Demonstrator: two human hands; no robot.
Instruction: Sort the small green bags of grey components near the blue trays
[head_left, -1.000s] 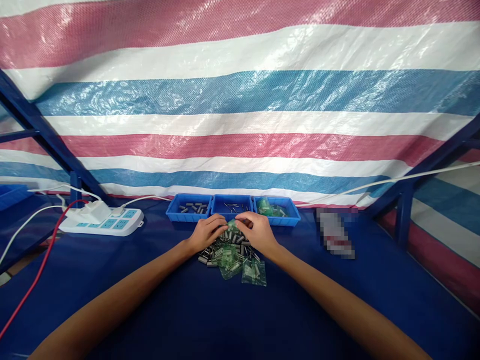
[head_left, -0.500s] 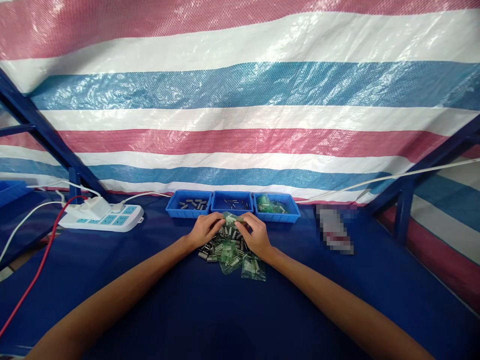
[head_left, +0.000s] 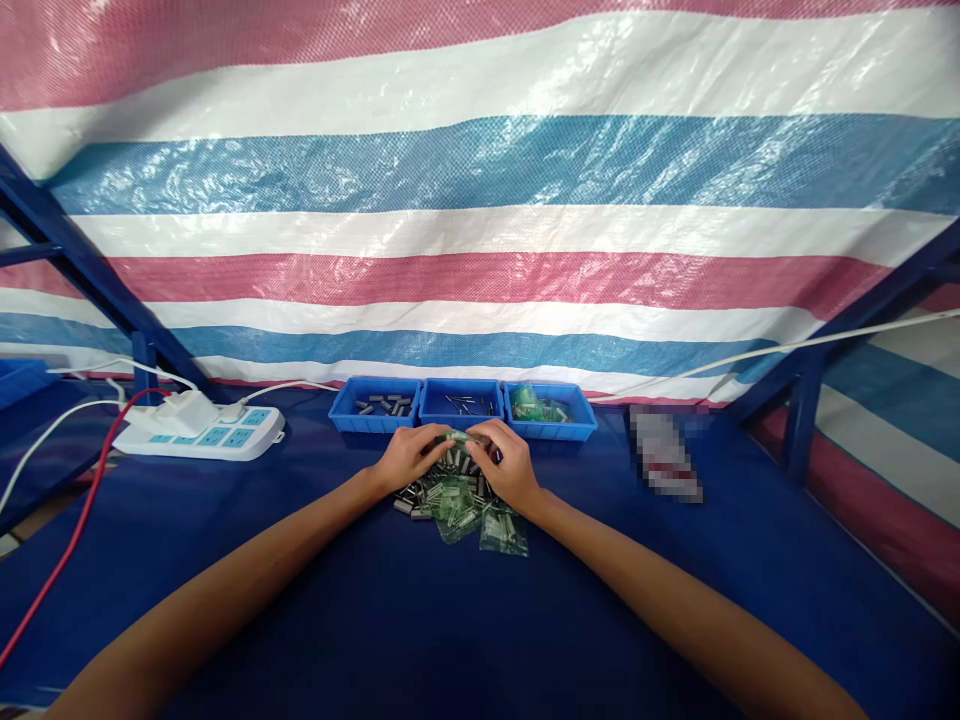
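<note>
Between my two hands is a small green-tinted clear plastic bag (head_left: 456, 437), pinched from both sides. My left hand (head_left: 411, 456) grips its left edge with thumb and fingers, while my right hand (head_left: 507, 462) closes on the right edge. What the bag holds is too small to make out. Under and in front of the hands lies a pile of short metal cylinders and thin pins (head_left: 421, 497), partly hidden by the fingers. Several more green plastic bags (head_left: 457, 508) with metal pieces inside lie on the pile, one bag (head_left: 504, 530) at its near right.
Behind the hands stand three blue bins: a left bin (head_left: 375, 424) with metal cylinders, a middle bin (head_left: 460, 421) with thin pins, a right bin (head_left: 551, 430) with green bags. A white power strip (head_left: 247, 440) with cables sits left; a blurred object (head_left: 666, 455) lies right.
The fingers of my right hand have shifted slightly left over the bag, bringing the hands closer together. The bag now looks more bunched. The whole view has shifted a little.
</note>
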